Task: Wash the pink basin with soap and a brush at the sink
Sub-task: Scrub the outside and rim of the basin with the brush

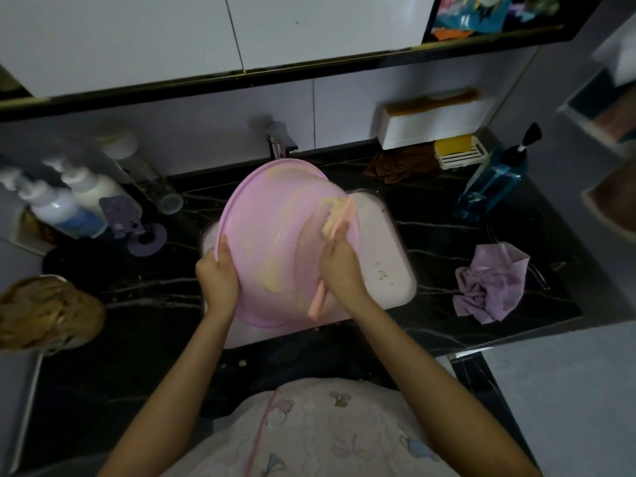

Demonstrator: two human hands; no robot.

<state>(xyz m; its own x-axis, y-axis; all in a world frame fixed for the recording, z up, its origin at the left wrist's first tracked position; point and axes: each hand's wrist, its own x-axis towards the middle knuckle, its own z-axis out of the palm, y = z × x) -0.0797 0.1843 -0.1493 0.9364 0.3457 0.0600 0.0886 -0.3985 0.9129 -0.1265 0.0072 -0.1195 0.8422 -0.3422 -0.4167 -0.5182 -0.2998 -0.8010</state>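
Basin: pink basin [275, 235] tilted over the white sink [389, 256], yellowish suds inside.
Left hand: left hand [218, 273] grips its near-left rim.
Right hand: right hand [339, 263] clamps the pink brush [330, 256], bristles against the basin's inner wall.
Counter: purple cloth [488, 284] by the right edge.

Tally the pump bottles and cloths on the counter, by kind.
White pump bottles: 2
Blue pump bottle: 1
Cloths: 2
Total: 5

One head-worn wide-angle view looks steeply down, close over the sink [395, 270] and counter [481, 235].
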